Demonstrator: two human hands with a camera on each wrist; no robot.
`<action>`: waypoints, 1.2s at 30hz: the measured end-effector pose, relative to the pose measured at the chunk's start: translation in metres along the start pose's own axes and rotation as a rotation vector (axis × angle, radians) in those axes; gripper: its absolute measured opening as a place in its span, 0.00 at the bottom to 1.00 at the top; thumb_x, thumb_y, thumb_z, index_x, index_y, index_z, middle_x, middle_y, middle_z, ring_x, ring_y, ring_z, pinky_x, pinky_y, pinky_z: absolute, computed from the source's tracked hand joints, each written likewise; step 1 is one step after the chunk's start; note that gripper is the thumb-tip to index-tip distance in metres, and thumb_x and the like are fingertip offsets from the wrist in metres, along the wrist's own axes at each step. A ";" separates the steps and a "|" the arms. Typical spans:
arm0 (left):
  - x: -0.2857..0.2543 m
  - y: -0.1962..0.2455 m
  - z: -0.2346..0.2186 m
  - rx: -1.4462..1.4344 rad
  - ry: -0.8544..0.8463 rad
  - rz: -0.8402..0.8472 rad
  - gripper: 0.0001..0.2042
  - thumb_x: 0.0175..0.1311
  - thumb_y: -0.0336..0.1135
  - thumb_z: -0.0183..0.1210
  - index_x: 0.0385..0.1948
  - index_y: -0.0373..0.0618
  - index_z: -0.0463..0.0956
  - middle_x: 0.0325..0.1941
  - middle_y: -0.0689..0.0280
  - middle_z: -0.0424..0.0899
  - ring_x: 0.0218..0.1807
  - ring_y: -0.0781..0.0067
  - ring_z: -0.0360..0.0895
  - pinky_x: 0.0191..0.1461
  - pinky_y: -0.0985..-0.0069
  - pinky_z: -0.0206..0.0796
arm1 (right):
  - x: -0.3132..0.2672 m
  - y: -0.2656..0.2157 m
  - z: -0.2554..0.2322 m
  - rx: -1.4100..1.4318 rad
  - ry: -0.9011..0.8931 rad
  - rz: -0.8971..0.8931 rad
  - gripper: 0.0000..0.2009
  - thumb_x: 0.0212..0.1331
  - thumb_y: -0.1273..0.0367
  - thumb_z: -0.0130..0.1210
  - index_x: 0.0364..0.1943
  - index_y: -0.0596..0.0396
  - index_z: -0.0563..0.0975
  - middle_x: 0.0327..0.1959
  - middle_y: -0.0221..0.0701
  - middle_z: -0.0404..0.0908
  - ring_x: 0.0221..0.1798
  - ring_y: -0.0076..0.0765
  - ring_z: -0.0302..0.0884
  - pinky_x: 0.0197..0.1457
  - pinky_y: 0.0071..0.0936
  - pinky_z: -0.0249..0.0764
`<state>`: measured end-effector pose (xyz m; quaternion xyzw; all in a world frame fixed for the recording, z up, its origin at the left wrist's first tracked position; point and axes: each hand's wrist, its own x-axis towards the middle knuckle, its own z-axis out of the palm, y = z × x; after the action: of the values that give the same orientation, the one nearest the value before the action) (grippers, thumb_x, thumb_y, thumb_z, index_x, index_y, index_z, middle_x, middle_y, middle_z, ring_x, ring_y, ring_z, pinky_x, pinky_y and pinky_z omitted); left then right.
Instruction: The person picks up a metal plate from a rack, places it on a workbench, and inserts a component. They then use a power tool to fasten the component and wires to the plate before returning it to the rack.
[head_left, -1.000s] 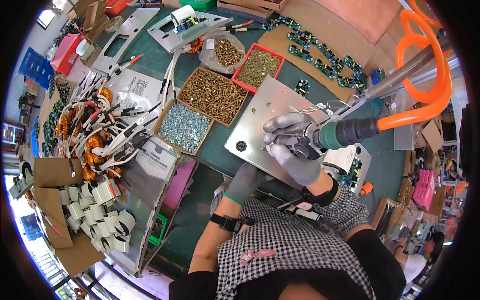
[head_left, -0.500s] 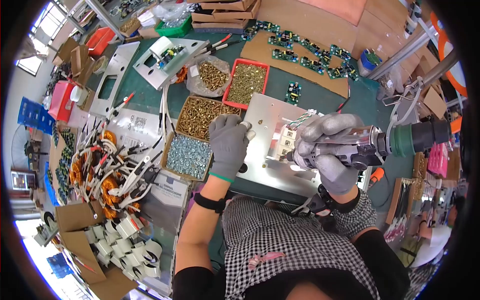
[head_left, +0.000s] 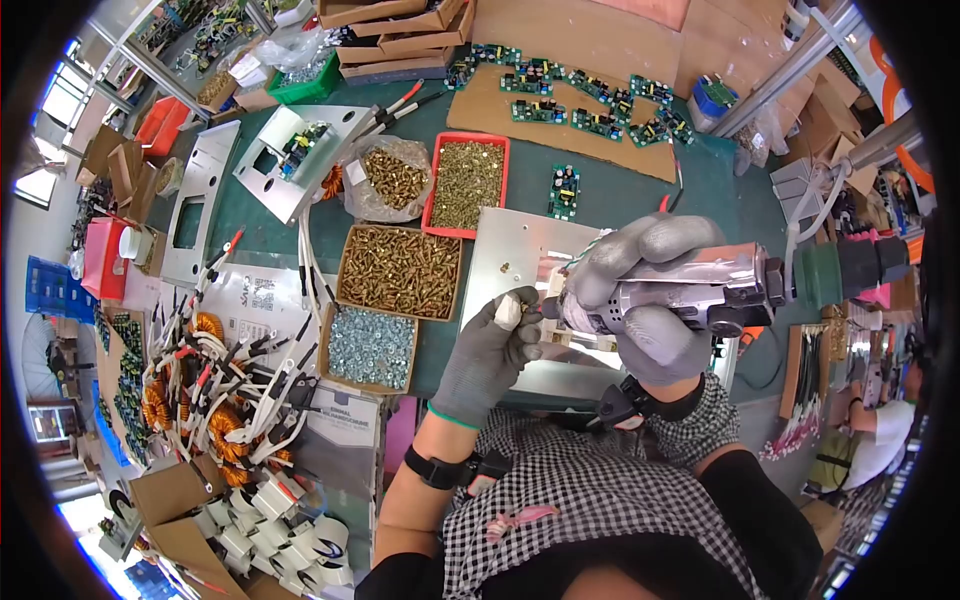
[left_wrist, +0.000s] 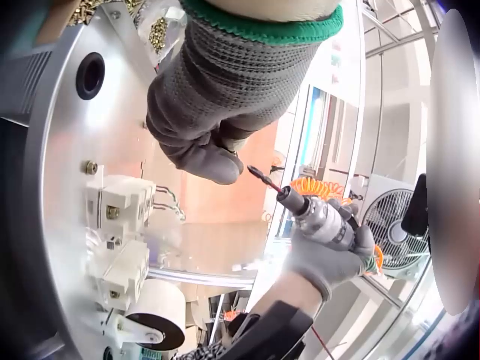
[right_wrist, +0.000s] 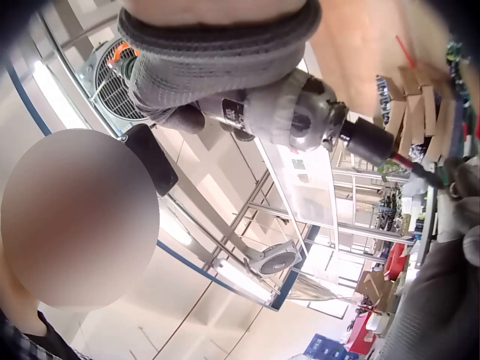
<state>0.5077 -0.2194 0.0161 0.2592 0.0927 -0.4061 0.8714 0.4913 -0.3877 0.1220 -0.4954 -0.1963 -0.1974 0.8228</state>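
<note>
My right hand [head_left: 648, 255] grips a metal power driver [head_left: 700, 290], held sideways above a silver plate [head_left: 502, 238]. The left hand [head_left: 485, 355] is at the driver's front end, fingers curled together. In the left wrist view, its pinched fingertips are close to the driver's bit [left_wrist: 262, 177]; white blocks [left_wrist: 124, 206] with screws stand on the plate. The right wrist view shows the bit [right_wrist: 426, 175] reaching the left hand [right_wrist: 439, 292], where a small brass-coloured piece [right_wrist: 454, 190] shows between the fingers. The driver hides part of the plate.
Left of the plate are boxes of brass screws [head_left: 400, 272] and silver nuts [head_left: 370, 348], and a red tray [head_left: 468, 185] of small brass parts. Circuit boards [head_left: 597, 122] lie behind on cardboard. Cables with orange coils [head_left: 228, 430] and white cylinders [head_left: 290, 530] are at left.
My left hand has gone from below the plate to beside the screw box, then right to the driver's tip. The right hand has turned the driver sideways, its tip pointing left.
</note>
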 end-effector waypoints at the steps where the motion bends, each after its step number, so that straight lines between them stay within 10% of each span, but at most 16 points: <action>1: 0.000 -0.002 0.000 -0.057 0.012 -0.021 0.20 0.68 0.43 0.52 0.52 0.36 0.69 0.35 0.67 0.78 0.31 0.82 0.75 0.31 0.84 0.72 | 0.000 0.000 0.000 -0.012 -0.011 0.024 0.20 0.47 0.83 0.55 0.48 0.61 0.68 0.41 0.44 0.79 0.39 0.34 0.79 0.41 0.30 0.78; 7: 0.001 0.003 -0.001 -0.003 0.034 -0.072 0.20 0.66 0.46 0.54 0.49 0.39 0.71 0.32 0.68 0.77 0.26 0.86 0.73 0.27 0.86 0.66 | 0.002 0.015 0.003 -0.084 0.014 -0.022 0.20 0.46 0.85 0.54 0.46 0.59 0.69 0.40 0.39 0.79 0.37 0.29 0.78 0.38 0.25 0.76; 10: -0.002 0.028 0.025 0.816 0.222 0.025 0.17 0.67 0.46 0.54 0.46 0.40 0.73 0.29 0.71 0.75 0.24 0.86 0.70 0.26 0.85 0.63 | 0.006 0.033 -0.006 -0.203 0.076 -0.022 0.19 0.48 0.86 0.52 0.46 0.58 0.69 0.40 0.37 0.77 0.37 0.26 0.77 0.40 0.23 0.75; 13: 0.025 0.030 -0.016 1.826 0.311 0.756 0.12 0.57 0.34 0.59 0.43 0.47 0.79 0.30 0.67 0.78 0.33 0.67 0.74 0.37 0.72 0.66 | 0.014 0.057 -0.026 -0.256 0.242 0.121 0.18 0.46 0.85 0.54 0.44 0.58 0.71 0.40 0.35 0.77 0.37 0.23 0.76 0.41 0.21 0.75; 19: 0.040 0.038 -0.013 2.089 0.220 0.918 0.08 0.49 0.34 0.62 0.32 0.52 0.83 0.27 0.66 0.79 0.35 0.64 0.72 0.41 0.68 0.64 | 0.023 0.075 -0.035 -0.369 0.297 0.098 0.18 0.46 0.85 0.51 0.44 0.58 0.71 0.38 0.36 0.78 0.36 0.28 0.77 0.33 0.21 0.75; 31: 0.047 0.049 0.001 2.028 0.180 0.927 0.07 0.52 0.34 0.60 0.31 0.43 0.79 0.29 0.64 0.79 0.34 0.65 0.75 0.42 0.68 0.66 | 0.024 0.083 -0.037 -0.366 0.289 0.162 0.17 0.45 0.83 0.53 0.42 0.55 0.70 0.38 0.33 0.78 0.36 0.24 0.76 0.38 0.22 0.75; 36: 0.027 0.057 0.006 0.964 0.296 0.460 0.08 0.58 0.27 0.57 0.39 0.37 0.74 0.33 0.66 0.79 0.33 0.79 0.76 0.38 0.81 0.70 | 0.022 0.047 -0.037 -0.119 0.252 0.074 0.20 0.46 0.85 0.53 0.45 0.56 0.71 0.41 0.37 0.78 0.38 0.25 0.77 0.34 0.22 0.76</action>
<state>0.5682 -0.2101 0.0321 0.6965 -0.0412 -0.1612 0.6980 0.5394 -0.4035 0.0823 -0.5216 -0.0610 -0.2386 0.8169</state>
